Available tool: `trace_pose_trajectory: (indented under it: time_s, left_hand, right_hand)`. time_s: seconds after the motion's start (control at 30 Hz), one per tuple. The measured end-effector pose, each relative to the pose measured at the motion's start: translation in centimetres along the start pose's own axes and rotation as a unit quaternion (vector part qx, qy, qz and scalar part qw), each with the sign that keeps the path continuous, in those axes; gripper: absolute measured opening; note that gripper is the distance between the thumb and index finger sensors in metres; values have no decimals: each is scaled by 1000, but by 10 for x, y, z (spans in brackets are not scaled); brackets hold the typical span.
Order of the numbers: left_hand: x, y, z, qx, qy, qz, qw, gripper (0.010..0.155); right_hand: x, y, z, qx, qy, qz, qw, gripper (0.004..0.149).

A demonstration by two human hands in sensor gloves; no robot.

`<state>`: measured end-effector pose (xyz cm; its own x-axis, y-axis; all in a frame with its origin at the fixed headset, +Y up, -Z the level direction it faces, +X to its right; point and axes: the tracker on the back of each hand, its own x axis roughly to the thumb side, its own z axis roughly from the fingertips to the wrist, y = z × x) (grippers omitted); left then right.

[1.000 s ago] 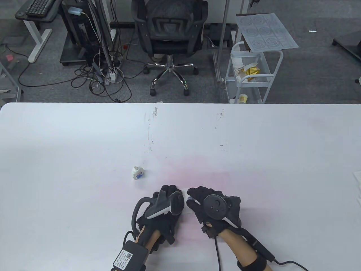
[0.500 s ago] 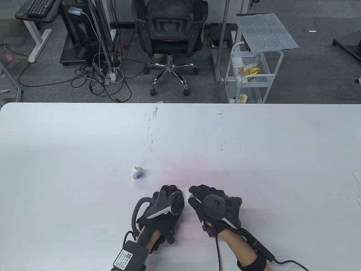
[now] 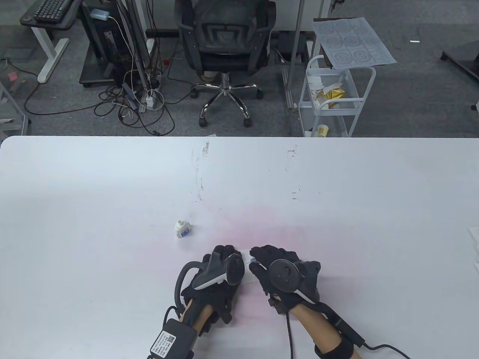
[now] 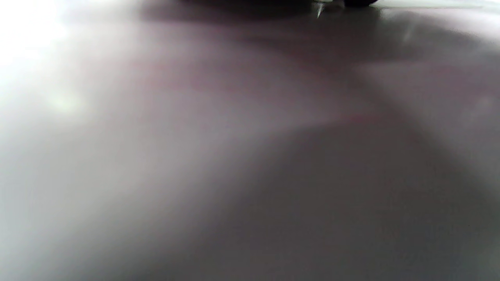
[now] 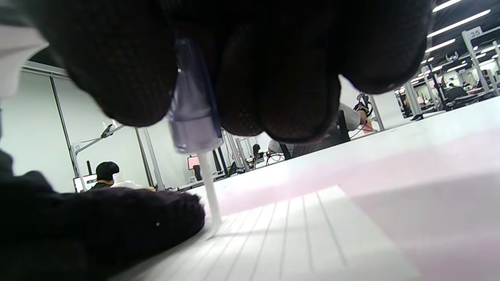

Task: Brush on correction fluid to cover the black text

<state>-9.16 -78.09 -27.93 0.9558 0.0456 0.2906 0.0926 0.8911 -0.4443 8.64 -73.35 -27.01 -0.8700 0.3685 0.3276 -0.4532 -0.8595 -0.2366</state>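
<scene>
My right hand pinches the translucent brush cap of the correction fluid. Its white brush stem points down, and the tip touches a small lined paper. In the table view only a strip of this paper shows between the two hands. My left hand rests flat on the paper's left side, and its glove lies right beside the brush tip. The uncapped white correction fluid bottle stands on the table, up and to the left of the hands. No black text is visible.
The white table carries scuff marks near its far edge and a faint pink patch round the hands. A bit of paper lies at the right edge. Beyond the table are an office chair and a white trolley.
My right hand has edged a little to the left with the brush. The left hand and the bottle have not moved.
</scene>
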Motion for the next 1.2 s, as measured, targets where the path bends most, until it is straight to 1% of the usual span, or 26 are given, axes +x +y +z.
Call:
trace_pose_trajectory:
  time_s: [0.17, 0.3, 0.4, 0.5, 0.57, 0.67, 0.77, 1.0, 1.2]
  left_hand:
    - [0, 0, 0, -1, 0, 0, 1000, 65]
    - [0, 0, 0, -1, 0, 0, 1000, 65]
    - [0, 0, 0, -1, 0, 0, 1000, 65]
    - [0, 0, 0, -1, 0, 0, 1000, 65]
    - [0, 0, 0, -1, 0, 0, 1000, 65]
    - [0, 0, 0, -1, 0, 0, 1000, 65]
    - [0, 0, 0, -2, 0, 1, 1000, 65]
    - [0, 0, 0, -2, 0, 1, 1000, 65]
    - [0, -1, 0, -4, -1, 2, 1000, 65]
  right_hand:
    - [-1, 1, -1, 18, 6, 9, 1000, 45]
    - [0, 1, -2, 32, 5, -26, 999, 45]
    - [0, -2, -1, 4, 1, -19, 1000, 45]
    - [0, -3, 0, -5, 4, -13, 1000, 45]
    - [0, -1, 0, 6, 2, 0, 1000, 45]
    - [1, 2, 0, 27, -1, -14, 1000, 45]
    - [1, -3, 0, 6, 2, -26, 1000, 45]
    - [-11, -35, 6, -61, 9, -48, 997, 46]
    - [-27, -53, 15, -90, 16, -85, 992, 46]
